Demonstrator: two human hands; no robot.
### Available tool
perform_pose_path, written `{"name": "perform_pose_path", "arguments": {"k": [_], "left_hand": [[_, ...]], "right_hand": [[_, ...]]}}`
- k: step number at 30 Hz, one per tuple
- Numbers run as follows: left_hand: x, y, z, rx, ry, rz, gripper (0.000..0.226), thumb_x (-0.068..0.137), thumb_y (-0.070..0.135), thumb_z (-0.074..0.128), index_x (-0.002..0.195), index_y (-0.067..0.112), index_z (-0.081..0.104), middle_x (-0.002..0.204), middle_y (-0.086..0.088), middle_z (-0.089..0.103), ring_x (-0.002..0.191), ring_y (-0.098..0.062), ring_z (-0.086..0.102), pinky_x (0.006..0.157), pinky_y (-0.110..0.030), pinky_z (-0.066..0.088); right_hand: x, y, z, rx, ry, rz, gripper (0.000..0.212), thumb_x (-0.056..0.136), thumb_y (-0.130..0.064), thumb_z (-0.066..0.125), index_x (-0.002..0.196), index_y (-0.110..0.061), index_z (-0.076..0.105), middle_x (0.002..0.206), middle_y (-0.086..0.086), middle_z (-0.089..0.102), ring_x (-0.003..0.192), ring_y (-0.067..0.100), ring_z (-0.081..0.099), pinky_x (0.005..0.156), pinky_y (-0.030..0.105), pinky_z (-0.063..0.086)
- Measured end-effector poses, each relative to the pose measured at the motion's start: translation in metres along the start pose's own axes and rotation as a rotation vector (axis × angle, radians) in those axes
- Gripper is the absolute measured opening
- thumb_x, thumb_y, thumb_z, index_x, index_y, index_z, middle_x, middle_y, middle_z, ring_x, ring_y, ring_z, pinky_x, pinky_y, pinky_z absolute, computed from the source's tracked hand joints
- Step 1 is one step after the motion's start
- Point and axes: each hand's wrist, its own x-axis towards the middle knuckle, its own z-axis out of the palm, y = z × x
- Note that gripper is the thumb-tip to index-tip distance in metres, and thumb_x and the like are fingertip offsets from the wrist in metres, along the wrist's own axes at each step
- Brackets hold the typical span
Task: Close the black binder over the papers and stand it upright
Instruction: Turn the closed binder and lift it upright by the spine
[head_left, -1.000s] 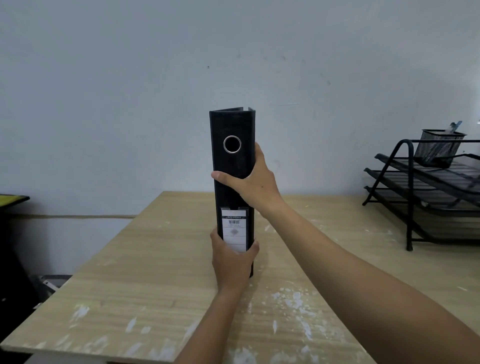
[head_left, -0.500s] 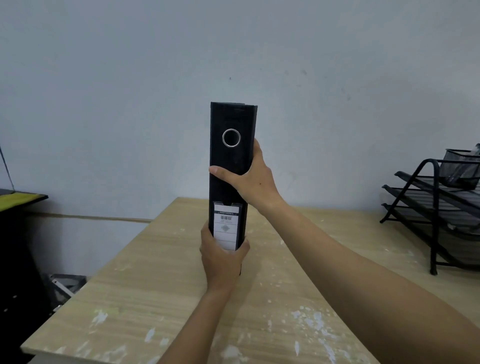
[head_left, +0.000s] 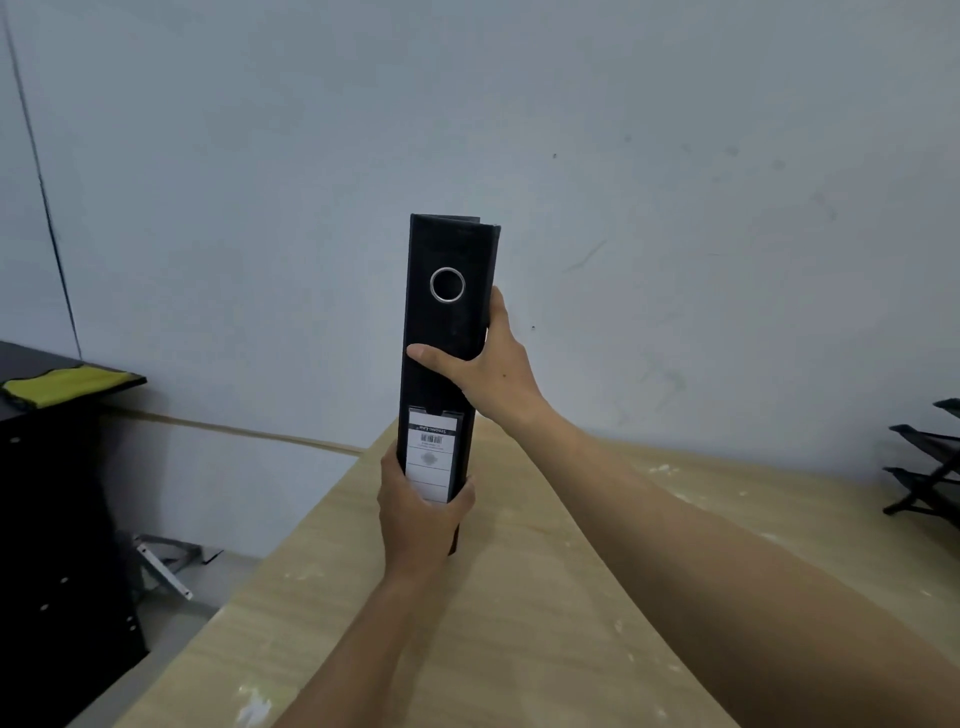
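The black binder is closed and stands upright with its spine toward me, showing a metal finger ring and a white label low down. Its bottom edge reaches the wooden table, partly hidden by my left hand, which wraps the lower spine from below. My right hand grips the binder's middle from the right, thumb across the spine. The papers inside are hidden.
A black wire tray rack stands at the table's right edge, mostly out of frame. A dark cabinet with a yellow item on top is at the left. The table's left edge runs diagonally close to the binder. A white wall is behind.
The view has swung left, so the rack has slid toward the right edge. The binder has shifted toward the table's left edge, tilted slightly, with both hands keeping the same grip.
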Motion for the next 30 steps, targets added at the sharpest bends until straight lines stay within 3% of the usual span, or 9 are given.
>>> {"name": "perform_pose_path", "arguments": {"k": [6,10,17,22,27,30], "left_hand": [[0.036,-0.030,-0.006,0.026,-0.034,0.009,0.079,0.062,0.017,0.085,0.125,0.034,0.040,0.116,0.017,0.056,0.107,0.006,0.053,0.084,-0.017,0.045],[0.054,-0.043,-0.007,0.033,-0.055,0.006,0.080,0.063,0.018,0.085,0.126,0.032,0.039,0.119,0.011,0.057,0.110,-0.003,0.054,0.081,-0.016,0.045],[0.084,-0.058,0.003,0.029,-0.138,0.015,0.082,0.064,0.020,0.085,0.127,0.032,0.035,0.119,0.013,0.053,0.109,-0.001,0.052,0.079,-0.009,0.041],[0.098,-0.071,0.009,0.053,-0.122,0.012,0.082,0.062,0.024,0.085,0.126,0.032,0.034,0.118,0.014,0.052,0.110,-0.006,0.052,0.081,-0.016,0.044],[0.103,-0.080,0.003,0.082,-0.125,0.010,0.086,0.062,0.029,0.085,0.129,0.027,0.032,0.121,0.009,0.053,0.111,-0.012,0.055,0.086,-0.041,0.056],[0.105,-0.080,0.000,0.079,-0.131,0.005,0.085,0.061,0.031,0.084,0.128,0.029,0.032,0.121,0.009,0.054,0.110,-0.013,0.056,0.082,-0.045,0.057]], "right_hand": [[0.026,0.026,0.021,0.011,0.023,0.003,0.084,0.071,-0.037,0.083,0.137,-0.029,0.032,0.120,-0.013,0.058,0.105,0.008,0.058,0.086,0.024,0.049],[0.039,0.040,0.030,-0.010,0.045,-0.013,0.088,0.071,-0.040,0.083,0.140,-0.031,0.029,0.128,-0.011,0.059,0.109,0.010,0.059,0.085,0.022,0.048],[0.068,0.059,0.036,-0.089,0.032,0.007,0.103,0.069,-0.045,0.083,0.148,-0.027,0.019,0.137,-0.005,0.056,0.120,0.019,0.059,0.098,0.038,0.052],[0.087,0.067,0.042,-0.111,-0.020,0.039,0.114,0.065,-0.051,0.083,0.152,-0.028,0.011,0.143,-0.004,0.052,0.126,0.020,0.055,0.102,0.041,0.049],[0.091,0.072,0.059,-0.122,-0.022,0.052,0.116,0.061,-0.062,0.078,0.151,-0.025,0.016,0.145,-0.003,0.049,0.130,0.021,0.051,0.105,0.043,0.047],[0.090,0.074,0.060,-0.121,-0.013,0.048,0.110,0.065,-0.058,0.079,0.150,-0.023,0.018,0.142,-0.003,0.052,0.127,0.020,0.054,0.103,0.040,0.049]]}}
